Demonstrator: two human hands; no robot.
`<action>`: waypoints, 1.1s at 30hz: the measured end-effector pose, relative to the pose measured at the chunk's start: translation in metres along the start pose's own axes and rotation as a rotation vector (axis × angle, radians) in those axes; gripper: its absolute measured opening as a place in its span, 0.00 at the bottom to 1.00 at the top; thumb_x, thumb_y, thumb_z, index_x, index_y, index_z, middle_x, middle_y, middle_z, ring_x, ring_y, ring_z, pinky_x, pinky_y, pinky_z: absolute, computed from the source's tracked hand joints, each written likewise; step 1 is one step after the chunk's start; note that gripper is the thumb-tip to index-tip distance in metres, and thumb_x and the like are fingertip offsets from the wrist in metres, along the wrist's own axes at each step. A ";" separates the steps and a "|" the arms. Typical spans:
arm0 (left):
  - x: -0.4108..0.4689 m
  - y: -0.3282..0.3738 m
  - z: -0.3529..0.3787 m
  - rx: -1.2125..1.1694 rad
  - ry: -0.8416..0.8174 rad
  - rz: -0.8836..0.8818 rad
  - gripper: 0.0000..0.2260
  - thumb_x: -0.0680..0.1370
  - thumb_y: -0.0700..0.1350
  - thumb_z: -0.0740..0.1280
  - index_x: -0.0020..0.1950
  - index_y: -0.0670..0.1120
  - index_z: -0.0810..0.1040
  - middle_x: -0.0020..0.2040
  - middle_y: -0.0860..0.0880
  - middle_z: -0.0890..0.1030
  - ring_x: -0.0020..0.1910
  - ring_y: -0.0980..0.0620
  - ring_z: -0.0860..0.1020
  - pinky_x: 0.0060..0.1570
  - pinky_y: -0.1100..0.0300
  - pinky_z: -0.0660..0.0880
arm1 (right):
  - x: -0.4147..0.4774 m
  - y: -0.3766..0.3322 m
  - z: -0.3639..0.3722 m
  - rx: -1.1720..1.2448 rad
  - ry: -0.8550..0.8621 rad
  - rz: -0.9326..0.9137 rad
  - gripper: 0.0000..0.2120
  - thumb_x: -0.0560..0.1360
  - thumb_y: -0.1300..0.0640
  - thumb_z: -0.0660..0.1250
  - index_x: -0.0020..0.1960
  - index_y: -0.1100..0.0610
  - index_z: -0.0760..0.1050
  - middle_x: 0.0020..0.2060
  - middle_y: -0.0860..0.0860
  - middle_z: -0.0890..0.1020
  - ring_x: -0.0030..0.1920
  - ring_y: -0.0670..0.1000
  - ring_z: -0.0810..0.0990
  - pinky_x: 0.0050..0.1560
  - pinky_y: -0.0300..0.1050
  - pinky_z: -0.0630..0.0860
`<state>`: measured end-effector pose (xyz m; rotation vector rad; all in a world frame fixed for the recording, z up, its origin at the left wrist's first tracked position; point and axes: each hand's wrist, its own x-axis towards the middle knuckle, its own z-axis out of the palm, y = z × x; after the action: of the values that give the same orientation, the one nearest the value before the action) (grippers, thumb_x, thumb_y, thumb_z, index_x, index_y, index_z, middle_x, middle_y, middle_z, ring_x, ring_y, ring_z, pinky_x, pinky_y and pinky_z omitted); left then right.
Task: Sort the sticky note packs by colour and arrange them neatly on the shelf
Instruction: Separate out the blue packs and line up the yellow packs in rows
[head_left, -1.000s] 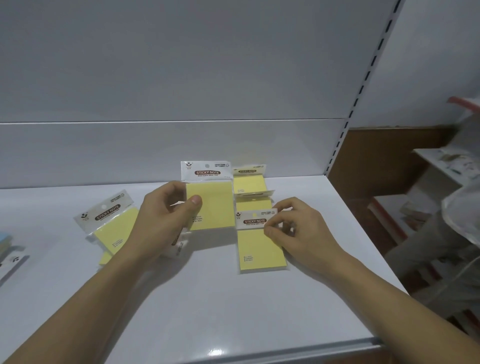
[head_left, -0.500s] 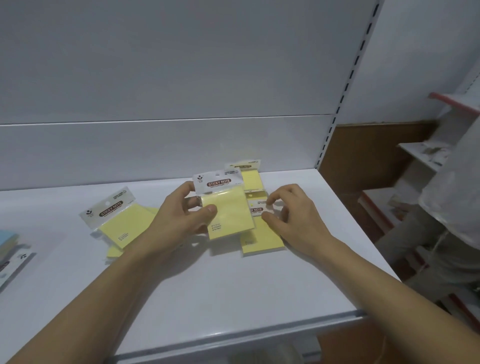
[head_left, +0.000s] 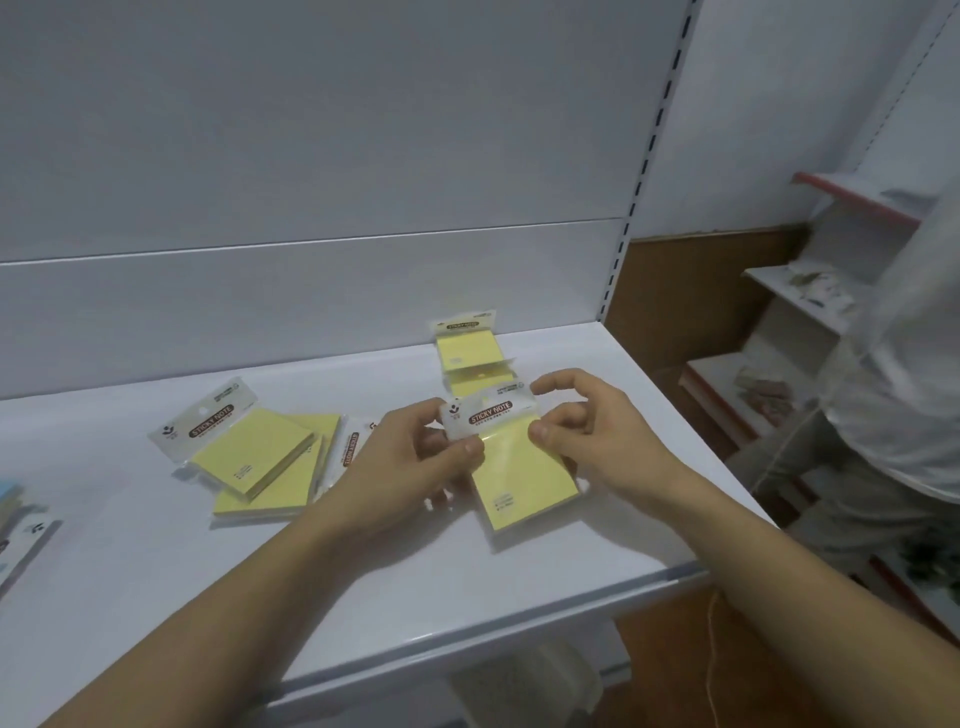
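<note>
A yellow sticky note pack (head_left: 522, 475) lies at the right of the white shelf (head_left: 467, 587), over another yellow pack. My left hand (head_left: 410, 467) pinches its white header card at the left. My right hand (head_left: 587, 431) pinches the pack's right edge just below the header. Behind it, a row of two more yellow packs (head_left: 467, 351) runs back to the shelf's rear wall. To the left, a loose pile of yellow packs (head_left: 254, 452) lies askew, and one pack peeks out beside my left hand.
Blue and white packs (head_left: 15, 525) show at the shelf's far left edge. The shelf's front lip (head_left: 519, 629) runs under my forearms. A person in a white top (head_left: 904, 364) stands at the right beside lower shelves with goods.
My left hand has carried the yellow pack rightward and set it down over the front pack of the row. My right hand has taken hold of its right edge.
</note>
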<state>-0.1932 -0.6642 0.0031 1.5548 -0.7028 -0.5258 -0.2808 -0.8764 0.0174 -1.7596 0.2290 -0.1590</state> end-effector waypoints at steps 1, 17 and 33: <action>0.000 -0.002 -0.003 0.119 -0.009 0.043 0.03 0.80 0.45 0.69 0.50 0.53 0.82 0.39 0.49 0.85 0.34 0.46 0.81 0.31 0.59 0.75 | -0.004 0.000 -0.003 -0.012 -0.004 0.016 0.13 0.78 0.64 0.71 0.60 0.56 0.74 0.35 0.52 0.85 0.32 0.46 0.82 0.32 0.40 0.75; 0.003 -0.015 -0.017 0.601 -0.017 0.201 0.05 0.79 0.46 0.70 0.43 0.52 0.81 0.35 0.54 0.80 0.34 0.57 0.75 0.35 0.69 0.66 | -0.041 0.019 0.008 -0.499 0.159 -0.089 0.13 0.74 0.54 0.75 0.56 0.46 0.77 0.41 0.42 0.82 0.34 0.43 0.77 0.35 0.36 0.77; 0.006 -0.023 -0.010 0.681 0.022 0.241 0.03 0.77 0.46 0.70 0.43 0.52 0.80 0.35 0.54 0.80 0.35 0.54 0.77 0.34 0.66 0.69 | -0.047 0.029 0.008 -0.457 0.205 -0.129 0.16 0.75 0.55 0.75 0.60 0.46 0.75 0.45 0.44 0.81 0.34 0.43 0.75 0.37 0.33 0.75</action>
<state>-0.1794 -0.6607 -0.0179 2.0568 -1.1080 -0.0790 -0.3266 -0.8625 -0.0119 -2.2157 0.3189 -0.4070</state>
